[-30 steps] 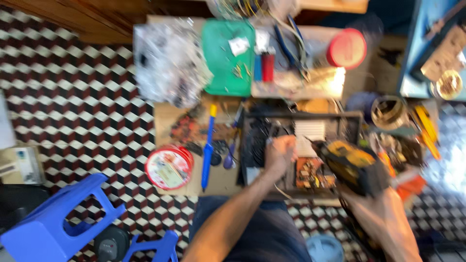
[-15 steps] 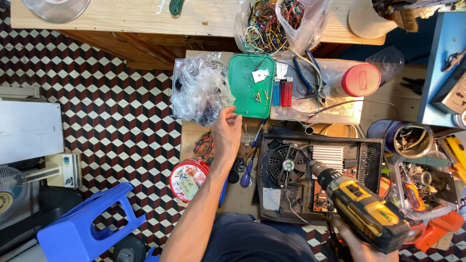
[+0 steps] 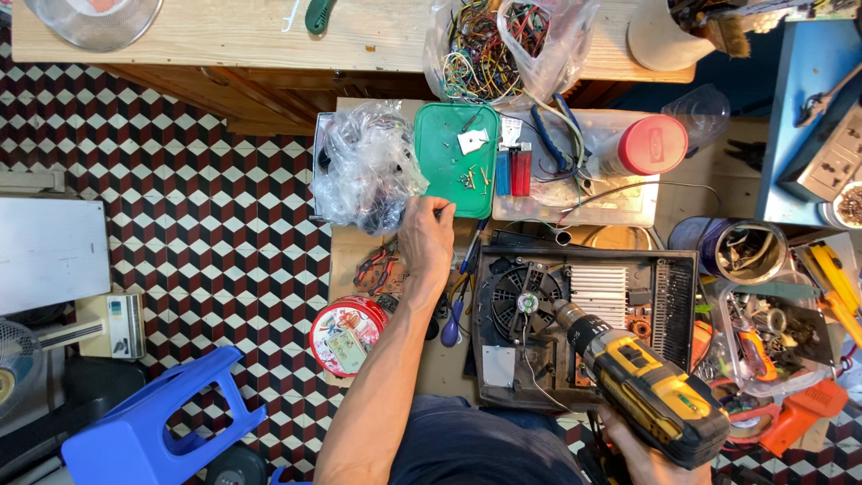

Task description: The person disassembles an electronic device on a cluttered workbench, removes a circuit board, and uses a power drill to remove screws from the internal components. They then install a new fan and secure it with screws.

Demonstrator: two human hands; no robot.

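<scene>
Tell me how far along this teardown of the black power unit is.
Done: the black unit lies open, fan and heat sink exposed, and loose screws sit in the green tray. In hand: the left hand is at that tray; the right hand holds the yellow drill on the unit. Left: the fan and boards remain inside.

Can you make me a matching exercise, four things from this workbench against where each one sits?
Things:
1. green tray
2. cordless drill
3. round red tin
4. blue stool

Places:
A. on the tiled floor, lower left
B. in the right hand
C. at the left hand fingertips
D. beside the left forearm, on the cardboard

Pairs: 1-C, 2-B, 3-D, 4-A
</scene>
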